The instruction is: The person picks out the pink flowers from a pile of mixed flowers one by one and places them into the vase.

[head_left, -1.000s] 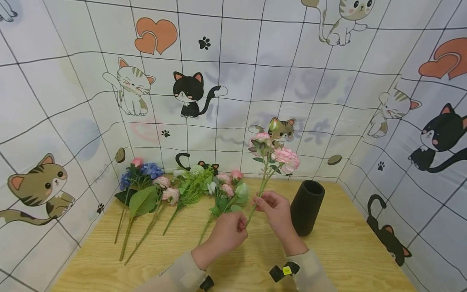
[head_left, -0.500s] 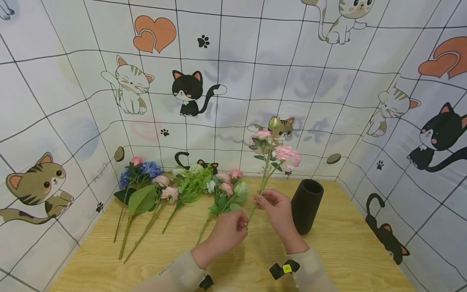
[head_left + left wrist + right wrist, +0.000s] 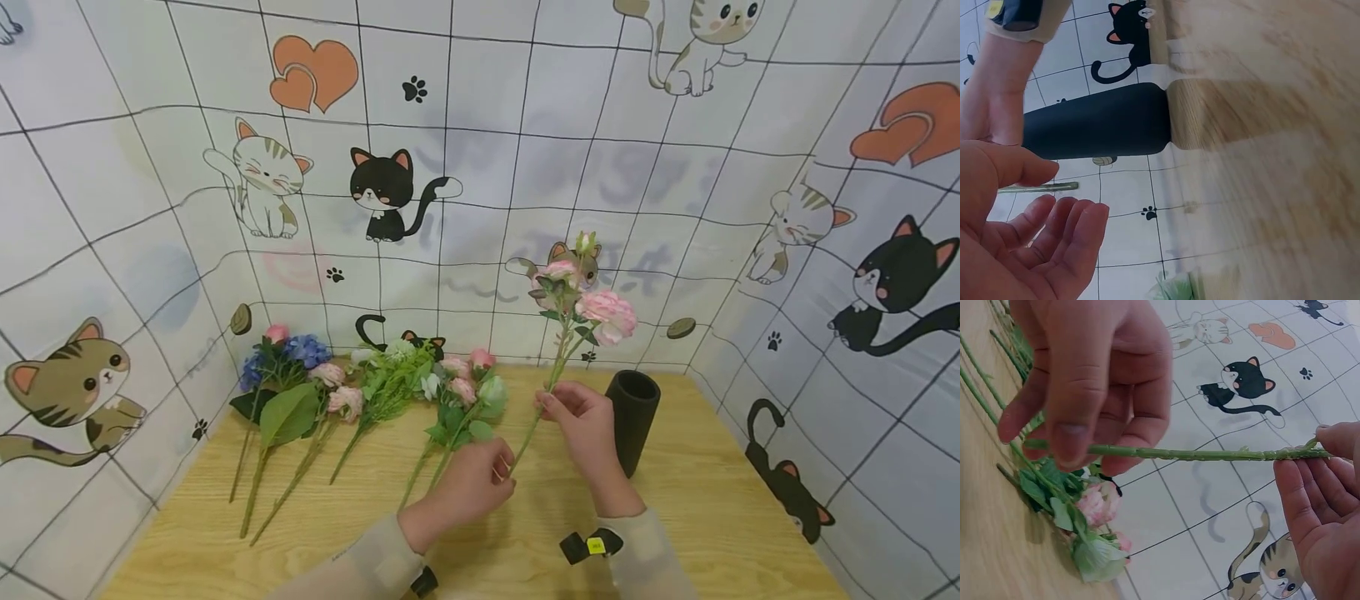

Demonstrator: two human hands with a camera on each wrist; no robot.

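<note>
Cat-printed cloth is surrounding a wooden desk, where loose flowers are lying on the left. Head view: the right grip is holding a pink flower by its stem, and both are shifting rightward from a moment ago, the grip now overlapping the black vase; this is probably bringing the flower nearer the vase, outside which it is staying. Blooms are rising above the right grip, and the stem is slanting down to the left grip. Left wrist: the left grip is curving loosely, a narrow gap showing between thumb and fingertips around the stem's end; I cannot tell whether they are touching. Right wrist: the right thumb and fingers are pinching the stem, while the left thumb is crossing its lower end.
</note>
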